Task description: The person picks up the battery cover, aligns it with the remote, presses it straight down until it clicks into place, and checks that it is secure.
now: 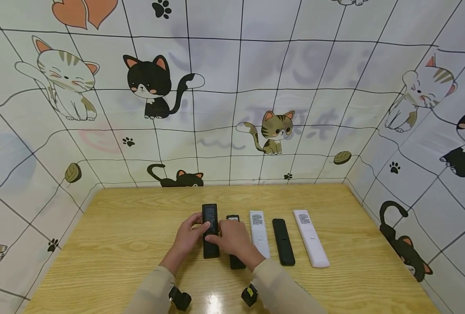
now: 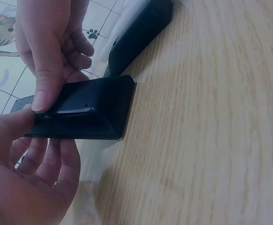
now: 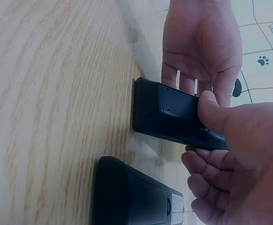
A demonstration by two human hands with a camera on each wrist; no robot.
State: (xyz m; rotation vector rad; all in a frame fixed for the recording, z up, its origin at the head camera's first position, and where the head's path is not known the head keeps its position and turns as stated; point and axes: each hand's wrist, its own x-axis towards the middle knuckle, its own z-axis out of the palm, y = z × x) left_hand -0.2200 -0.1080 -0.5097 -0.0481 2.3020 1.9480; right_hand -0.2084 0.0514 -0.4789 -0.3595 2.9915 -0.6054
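Note:
A black remote control (image 1: 210,213) lies back side up between my two hands, its near end close to the tabletop. My left hand (image 1: 186,236) grips its left side, fingers along the edge and thumb on the back. From the right, my right hand (image 1: 234,237) holds it too. In the left wrist view the right thumb presses the battery cover (image 2: 75,98) near its upper end, beside the left thumb. The cover sits in place on the remote. The other right fingers curl by the right edge. A second black remote control (image 1: 237,263) lies partly hidden under my right hand.
To the right lie a white remote control (image 1: 258,226), another black remote control (image 1: 283,242) and a second white remote control (image 1: 311,240), all back side up. The wooden table (image 1: 138,218) meets a cat-patterned cloth wall (image 1: 217,109) behind and at both sides.

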